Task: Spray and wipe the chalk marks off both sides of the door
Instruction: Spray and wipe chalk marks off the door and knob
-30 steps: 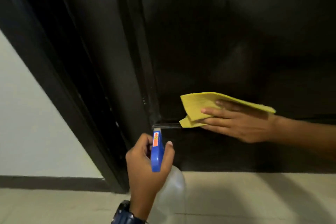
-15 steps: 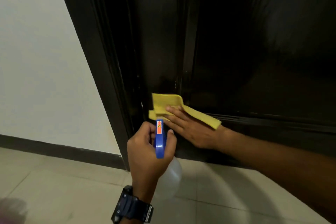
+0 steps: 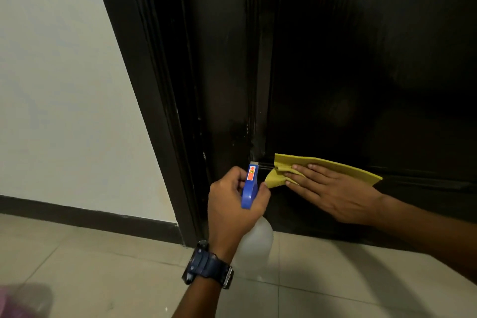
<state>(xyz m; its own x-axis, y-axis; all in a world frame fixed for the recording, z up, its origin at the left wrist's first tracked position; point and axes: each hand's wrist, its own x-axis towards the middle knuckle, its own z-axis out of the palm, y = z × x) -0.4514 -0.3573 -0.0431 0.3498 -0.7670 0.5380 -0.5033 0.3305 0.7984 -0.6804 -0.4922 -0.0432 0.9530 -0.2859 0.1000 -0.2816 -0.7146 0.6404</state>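
Observation:
The dark door [image 3: 361, 64] fills the upper right, its left edge against the dark frame [image 3: 144, 85]. Faint pale smears show low on the door near the edge [image 3: 238, 129]. My right hand [image 3: 333, 191] presses a folded yellow cloth [image 3: 322, 165] flat against the lower door, fingers straight and pointing left. My left hand [image 3: 232, 204] grips the blue trigger head of a spray bottle [image 3: 249, 186], nozzle aimed at the door just left of the cloth. The bottle's translucent white body [image 3: 255, 242] hangs below my hand, partly hidden by it.
A cream wall [image 3: 56, 90] with a dark baseboard [image 3: 85, 217] stands left of the frame. Pale floor tiles [image 3: 322, 279] run below the door. Something pink and blurred [image 3: 10, 302] sits in the bottom left corner. A dark watch [image 3: 209, 266] is on my left wrist.
My right hand slid the cloth left toward the door's edge, then back right a little. The view rose and swung, showing more wall and floor. My left hand kept hold of the sprayer.

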